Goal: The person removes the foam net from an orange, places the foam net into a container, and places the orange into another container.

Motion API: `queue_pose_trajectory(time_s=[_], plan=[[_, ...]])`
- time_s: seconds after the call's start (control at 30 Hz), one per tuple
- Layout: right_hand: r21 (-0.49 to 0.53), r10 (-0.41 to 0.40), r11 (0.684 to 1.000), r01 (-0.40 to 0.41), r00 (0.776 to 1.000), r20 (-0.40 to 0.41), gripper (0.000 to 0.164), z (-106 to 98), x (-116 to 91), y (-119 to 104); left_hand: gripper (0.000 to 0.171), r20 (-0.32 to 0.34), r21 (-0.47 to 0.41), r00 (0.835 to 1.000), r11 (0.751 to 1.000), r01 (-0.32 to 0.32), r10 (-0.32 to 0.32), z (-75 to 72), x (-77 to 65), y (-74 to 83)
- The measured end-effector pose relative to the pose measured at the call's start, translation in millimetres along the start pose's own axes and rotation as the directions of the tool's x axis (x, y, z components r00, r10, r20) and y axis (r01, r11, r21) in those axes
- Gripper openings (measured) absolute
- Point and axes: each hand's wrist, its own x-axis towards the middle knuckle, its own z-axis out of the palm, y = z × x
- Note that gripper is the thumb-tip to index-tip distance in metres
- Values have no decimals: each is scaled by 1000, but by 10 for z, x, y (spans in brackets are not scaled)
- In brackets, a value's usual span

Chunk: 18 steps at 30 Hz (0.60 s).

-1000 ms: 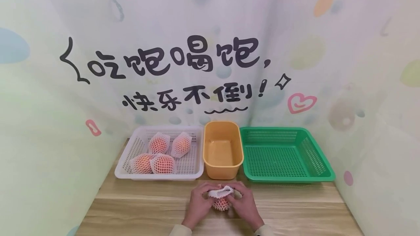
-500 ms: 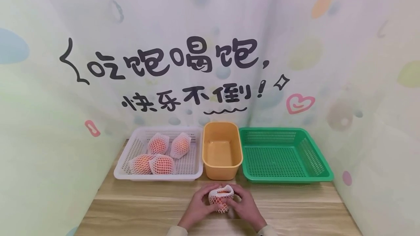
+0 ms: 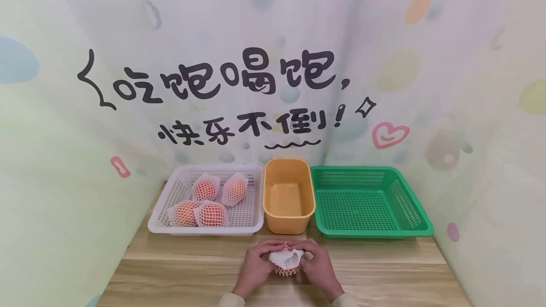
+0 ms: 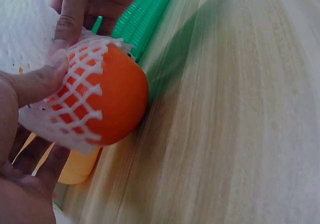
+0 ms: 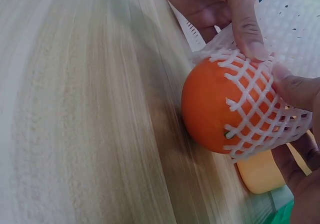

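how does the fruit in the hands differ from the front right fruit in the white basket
The held fruit has a bare end outside its netting; the basket fruit is netted all over its visible side. The left hand and right hand grip the held fruit; the basket fruit lies in the white basket. Both wear white mesh.

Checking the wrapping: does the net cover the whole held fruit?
No, the left wrist view shows the fruit partly bare beyond the net.
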Motion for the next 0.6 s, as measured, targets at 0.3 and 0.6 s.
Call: queue_pose_trajectory(time_s=[0.3, 0.6], plan=[[-68, 17, 998, -7, 987, 158, 55, -83, -28, 14, 45, -3, 27, 1000, 999, -24, 24, -6, -4, -16], [-82, -5, 996, 19, 984, 177, 43, -88, -29, 31, 62, 145, -1, 989, 1000, -13, 13, -42, -14, -37]])
